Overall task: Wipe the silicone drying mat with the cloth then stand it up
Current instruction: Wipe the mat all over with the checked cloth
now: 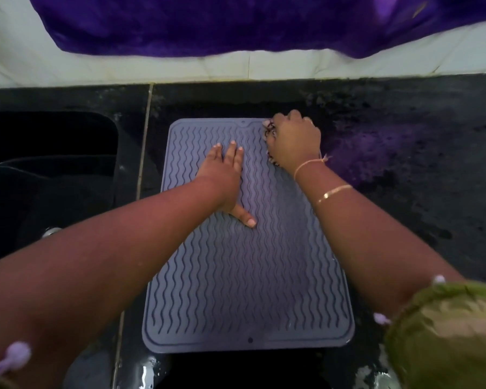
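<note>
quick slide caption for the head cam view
Left hand flat on the grey silicone drying mat while the right hand presses a cloth at its far right corner.

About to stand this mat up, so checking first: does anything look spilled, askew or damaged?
Nothing major. The mat lies flat and intact on the counter, left hand pressing it, right hand bunching the cloth at its far right corner. Wet patches glisten near the front edge.

Grey wavy-ribbed mat (247, 265) flat, cloth (269, 136) atop
</note>
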{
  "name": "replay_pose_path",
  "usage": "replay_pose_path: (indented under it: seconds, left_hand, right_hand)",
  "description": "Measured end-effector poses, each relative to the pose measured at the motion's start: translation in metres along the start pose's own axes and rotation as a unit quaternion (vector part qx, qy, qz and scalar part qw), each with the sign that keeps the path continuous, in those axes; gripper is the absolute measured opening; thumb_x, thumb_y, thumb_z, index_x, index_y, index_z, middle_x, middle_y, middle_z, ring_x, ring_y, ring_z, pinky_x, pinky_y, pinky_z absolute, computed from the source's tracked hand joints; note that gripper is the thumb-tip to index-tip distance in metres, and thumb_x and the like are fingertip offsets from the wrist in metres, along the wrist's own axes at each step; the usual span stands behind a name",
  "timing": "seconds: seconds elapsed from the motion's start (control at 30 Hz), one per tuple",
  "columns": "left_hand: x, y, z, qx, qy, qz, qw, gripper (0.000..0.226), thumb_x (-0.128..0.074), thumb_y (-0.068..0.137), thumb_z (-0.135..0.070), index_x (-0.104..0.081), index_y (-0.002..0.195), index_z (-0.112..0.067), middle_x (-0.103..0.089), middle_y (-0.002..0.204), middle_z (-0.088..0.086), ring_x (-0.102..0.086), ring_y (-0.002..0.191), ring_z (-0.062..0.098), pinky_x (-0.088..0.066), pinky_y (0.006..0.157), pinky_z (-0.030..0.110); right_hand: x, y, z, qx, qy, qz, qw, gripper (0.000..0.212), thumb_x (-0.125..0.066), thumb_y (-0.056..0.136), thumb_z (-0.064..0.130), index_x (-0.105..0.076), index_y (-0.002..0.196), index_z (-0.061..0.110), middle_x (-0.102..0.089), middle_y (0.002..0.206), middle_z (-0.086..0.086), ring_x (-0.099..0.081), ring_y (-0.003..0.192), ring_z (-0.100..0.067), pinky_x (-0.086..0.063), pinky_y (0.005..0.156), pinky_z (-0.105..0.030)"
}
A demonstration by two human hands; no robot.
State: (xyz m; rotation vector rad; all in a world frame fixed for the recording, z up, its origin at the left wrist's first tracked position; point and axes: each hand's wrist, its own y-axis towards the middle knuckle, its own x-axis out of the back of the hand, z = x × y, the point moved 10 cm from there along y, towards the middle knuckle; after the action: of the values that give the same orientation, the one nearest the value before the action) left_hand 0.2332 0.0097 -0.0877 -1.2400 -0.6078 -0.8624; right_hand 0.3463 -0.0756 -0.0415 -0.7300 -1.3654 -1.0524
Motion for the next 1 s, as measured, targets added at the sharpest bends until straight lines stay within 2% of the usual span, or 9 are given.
replay_pose_path:
  seconds: [0.13,0.23,0.3,0.4,0.53,0.63,0.73,0.83,1.0]
  left_hand:
    - [-0.001,0.0,0.0,-0.003,-0.01,-0.004,1.0,0.154,-0.049,0.043,-0.092,0.025,0.142,0.0,0.023,0.154,0.019,0.014,0.144,0.037,0.009,0.115,0.042]
    - [-0.001,0.002,0.001,-0.004,-0.006,-0.002,1.0,0.154,-0.049,0.044,-0.092,0.026,0.142,0.001,0.023,0.154,0.02,0.014,0.144,0.037,0.009,0.115,0.042]
    - [-0.001,0.002,0.0,-0.005,-0.012,-0.001,1.0,0.155,-0.049,0.043,-0.092,0.026,0.142,0.001,0.023,0.154,0.02,0.014,0.144,0.037,0.008,0.115,0.042]
    - [-0.002,0.003,0.001,-0.005,-0.013,-0.005,1.0,0.155,-0.048,0.042,-0.093,0.025,0.142,0.001,0.023,0.154,0.02,0.014,0.144,0.037,0.008,0.116,0.042]
    - [-0.002,0.003,0.001,0.002,-0.022,-0.006,1.0,0.158,-0.048,0.038,-0.093,0.024,0.144,-0.001,0.022,0.155,0.019,0.012,0.144,0.036,0.007,0.116,0.042]
    - [-0.002,0.003,0.002,0.007,-0.03,-0.005,1.0,0.16,-0.047,0.034,-0.094,0.024,0.145,-0.003,0.021,0.155,0.017,0.011,0.145,0.036,0.007,0.116,0.042]
    - [-0.003,0.003,0.003,0.008,-0.033,-0.001,0.999,0.161,-0.041,0.028,-0.093,0.024,0.145,-0.004,0.021,0.155,0.016,0.01,0.145,0.037,0.006,0.117,0.044]
    - [0.0,0.003,0.003,0.007,-0.018,-0.01,1.0,0.159,-0.042,0.033,-0.095,0.021,0.146,-0.004,0.018,0.156,0.017,0.007,0.145,0.038,0.005,0.118,0.048]
    - [0.001,0.005,0.004,0.015,0.003,-0.02,1.0,0.158,-0.041,0.034,-0.097,0.019,0.147,-0.004,0.014,0.157,0.017,0.005,0.145,0.039,0.006,0.117,0.051]
  right_hand:
    - [0.018,-0.088,0.009,0.039,0.056,-0.024,0.997,0.022,-0.057,0.079,0.024,-0.063,0.094,0.008,-0.061,0.092,-0.019,-0.058,0.08,-0.038,-0.045,0.063,-0.038]
    - [0.031,-0.158,0.005,0.042,0.081,-0.042,0.995,0.028,-0.057,0.07,0.028,-0.065,0.092,0.014,-0.06,0.08,-0.011,-0.057,0.068,-0.032,-0.045,0.056,-0.033]
    - [0.03,-0.178,0.004,0.032,0.089,-0.033,0.995,0.034,-0.051,0.07,0.034,-0.065,0.094,0.015,-0.059,0.079,-0.009,-0.058,0.067,-0.029,-0.046,0.056,-0.032]
    - [0.031,-0.155,0.002,0.028,0.097,-0.045,0.994,0.029,-0.051,0.079,0.033,-0.066,0.095,0.014,-0.061,0.081,-0.01,-0.059,0.07,-0.029,-0.045,0.056,-0.031]
    - [0.016,-0.065,0.002,0.053,0.061,-0.023,0.996,0.028,-0.051,0.086,0.029,-0.061,0.105,0.011,-0.063,0.1,-0.014,-0.058,0.093,-0.033,-0.044,0.068,-0.035]
    - [0.004,-0.038,-0.002,0.004,0.044,-0.005,0.999,0.031,-0.048,0.086,0.028,-0.058,0.108,0.009,-0.061,0.108,-0.016,-0.056,0.1,-0.034,-0.045,0.072,-0.037]
    - [0.013,-0.075,-0.001,-0.03,0.039,-0.022,0.999,0.031,-0.05,0.086,0.031,-0.059,0.108,0.01,-0.06,0.104,-0.018,-0.058,0.093,-0.036,-0.044,0.071,-0.039]
    - [0.026,-0.138,0.005,-0.009,0.053,-0.013,0.998,0.03,-0.053,0.085,0.033,-0.062,0.104,0.012,-0.061,0.095,-0.017,-0.059,0.083,-0.036,-0.044,0.066,-0.039]
    - [0.041,-0.234,0.011,0.026,0.056,0.018,0.998,0.033,-0.069,0.066,0.031,-0.065,0.093,0.012,-0.06,0.078,-0.01,-0.06,0.064,-0.03,-0.047,0.051,-0.031]
